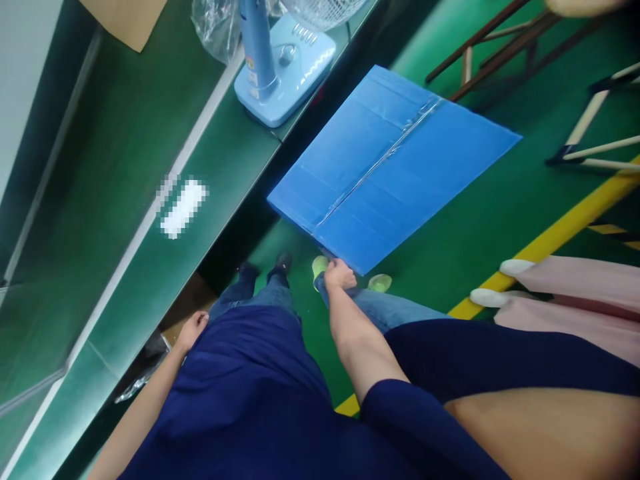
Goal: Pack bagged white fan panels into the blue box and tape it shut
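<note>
My right hand [341,274] is closed at the near edge of a large blue box [385,167], close to its corner. The box has a flat top with a seam running across it under clear, shiny tape. Its side under my fingers is mostly hidden, so the exact hold cannot be made out. My left hand [193,331] hangs low at my left side beside the bench, fingers curled in, and nothing shows in it.
A long green bench [240,167] runs along the left, carrying a light-blue fan [285,73] and clear plastic wrap [216,27]. A person in a navy top [500,353] stands close on my right. Beyond are pink trousers [575,313], a yellow floor line [560,230] and stools [590,123].
</note>
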Demonstrator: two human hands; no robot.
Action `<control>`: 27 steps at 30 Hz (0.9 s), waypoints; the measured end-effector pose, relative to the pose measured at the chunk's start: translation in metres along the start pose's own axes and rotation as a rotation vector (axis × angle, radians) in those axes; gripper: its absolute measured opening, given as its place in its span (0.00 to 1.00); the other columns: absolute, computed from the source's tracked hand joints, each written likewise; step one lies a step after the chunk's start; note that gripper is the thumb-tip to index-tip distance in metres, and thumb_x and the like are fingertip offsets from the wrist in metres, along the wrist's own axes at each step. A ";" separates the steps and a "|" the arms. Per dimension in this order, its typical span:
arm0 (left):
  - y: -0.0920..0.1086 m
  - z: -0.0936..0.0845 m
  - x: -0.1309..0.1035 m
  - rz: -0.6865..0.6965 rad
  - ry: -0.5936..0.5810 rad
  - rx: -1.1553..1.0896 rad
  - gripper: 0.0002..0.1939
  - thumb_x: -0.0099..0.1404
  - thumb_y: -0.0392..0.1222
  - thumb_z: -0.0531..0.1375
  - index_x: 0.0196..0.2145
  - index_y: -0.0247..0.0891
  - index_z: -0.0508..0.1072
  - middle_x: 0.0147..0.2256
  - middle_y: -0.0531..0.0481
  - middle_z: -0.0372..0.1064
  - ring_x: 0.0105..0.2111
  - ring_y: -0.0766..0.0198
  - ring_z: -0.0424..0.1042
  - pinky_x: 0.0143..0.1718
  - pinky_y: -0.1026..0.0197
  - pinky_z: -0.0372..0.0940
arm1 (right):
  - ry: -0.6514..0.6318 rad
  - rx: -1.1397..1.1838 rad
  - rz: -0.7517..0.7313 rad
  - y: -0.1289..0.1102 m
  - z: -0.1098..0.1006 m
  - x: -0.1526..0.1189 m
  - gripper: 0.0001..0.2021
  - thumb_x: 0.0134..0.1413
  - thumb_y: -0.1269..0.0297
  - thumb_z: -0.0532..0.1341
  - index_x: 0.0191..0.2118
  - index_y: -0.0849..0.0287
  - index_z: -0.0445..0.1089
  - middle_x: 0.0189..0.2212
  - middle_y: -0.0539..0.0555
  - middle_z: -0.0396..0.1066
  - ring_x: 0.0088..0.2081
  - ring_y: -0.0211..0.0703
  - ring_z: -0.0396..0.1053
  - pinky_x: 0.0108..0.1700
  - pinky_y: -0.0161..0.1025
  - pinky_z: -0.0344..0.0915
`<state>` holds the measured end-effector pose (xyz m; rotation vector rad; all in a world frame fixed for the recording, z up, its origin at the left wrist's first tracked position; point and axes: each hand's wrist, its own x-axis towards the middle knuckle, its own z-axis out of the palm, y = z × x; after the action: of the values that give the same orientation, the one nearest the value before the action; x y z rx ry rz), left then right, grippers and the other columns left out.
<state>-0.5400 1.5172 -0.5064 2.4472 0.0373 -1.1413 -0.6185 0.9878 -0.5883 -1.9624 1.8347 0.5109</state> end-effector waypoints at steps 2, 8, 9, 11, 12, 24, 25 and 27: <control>0.001 0.001 -0.002 0.000 -0.006 0.007 0.24 0.72 0.61 0.53 0.49 0.41 0.79 0.46 0.41 0.84 0.49 0.48 0.82 0.55 0.51 0.73 | -0.019 0.001 -0.003 0.000 0.003 0.002 0.19 0.78 0.55 0.58 0.65 0.44 0.80 0.53 0.68 0.80 0.55 0.61 0.79 0.56 0.52 0.71; 0.001 0.003 -0.005 -0.019 -0.005 0.025 0.24 0.73 0.60 0.54 0.51 0.41 0.79 0.47 0.40 0.84 0.48 0.47 0.82 0.55 0.50 0.72 | -0.167 -0.003 -0.041 -0.006 0.011 0.016 0.23 0.73 0.64 0.62 0.68 0.44 0.78 0.57 0.69 0.79 0.57 0.61 0.80 0.58 0.52 0.73; 0.002 0.003 -0.005 -0.022 -0.003 0.027 0.24 0.73 0.60 0.54 0.50 0.41 0.79 0.47 0.40 0.85 0.49 0.47 0.83 0.56 0.50 0.73 | -0.194 -0.002 -0.045 -0.007 0.012 0.018 0.26 0.70 0.65 0.65 0.70 0.43 0.76 0.57 0.69 0.79 0.56 0.62 0.80 0.58 0.52 0.73; 0.003 0.002 -0.004 -0.025 0.001 0.031 0.23 0.73 0.59 0.55 0.50 0.41 0.79 0.48 0.40 0.85 0.50 0.47 0.83 0.56 0.50 0.73 | -0.217 0.002 -0.047 -0.008 0.013 0.018 0.29 0.68 0.66 0.66 0.72 0.43 0.73 0.57 0.69 0.79 0.57 0.63 0.80 0.58 0.53 0.73; 0.004 0.002 -0.003 -0.024 0.002 0.031 0.23 0.72 0.59 0.55 0.50 0.41 0.79 0.48 0.40 0.85 0.50 0.47 0.83 0.56 0.51 0.73 | -0.210 0.004 -0.043 -0.008 0.014 0.017 0.28 0.69 0.65 0.65 0.72 0.44 0.73 0.57 0.69 0.78 0.57 0.64 0.79 0.58 0.53 0.73; 0.009 0.002 0.000 -0.034 0.002 0.048 0.20 0.74 0.56 0.55 0.49 0.41 0.79 0.46 0.43 0.84 0.48 0.51 0.82 0.54 0.54 0.72 | -0.183 0.027 0.017 0.010 0.023 0.018 0.27 0.72 0.62 0.62 0.73 0.46 0.72 0.56 0.69 0.78 0.59 0.66 0.79 0.59 0.56 0.74; 0.008 0.001 0.000 -0.035 0.005 0.050 0.20 0.74 0.55 0.56 0.49 0.41 0.79 0.46 0.43 0.84 0.48 0.51 0.82 0.54 0.55 0.73 | -0.192 0.033 0.016 0.008 0.023 0.021 0.26 0.71 0.62 0.63 0.72 0.47 0.73 0.57 0.70 0.78 0.59 0.67 0.78 0.60 0.57 0.73; 0.007 0.001 0.001 -0.033 0.012 0.051 0.19 0.74 0.55 0.56 0.49 0.41 0.79 0.46 0.44 0.84 0.48 0.52 0.82 0.53 0.55 0.73 | -0.182 0.048 0.017 0.006 0.022 0.026 0.23 0.71 0.61 0.63 0.68 0.52 0.77 0.58 0.72 0.77 0.60 0.69 0.77 0.61 0.57 0.73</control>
<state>-0.5384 1.5104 -0.5046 2.5068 0.0535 -1.1553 -0.6221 0.9770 -0.6210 -1.8069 1.7356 0.6236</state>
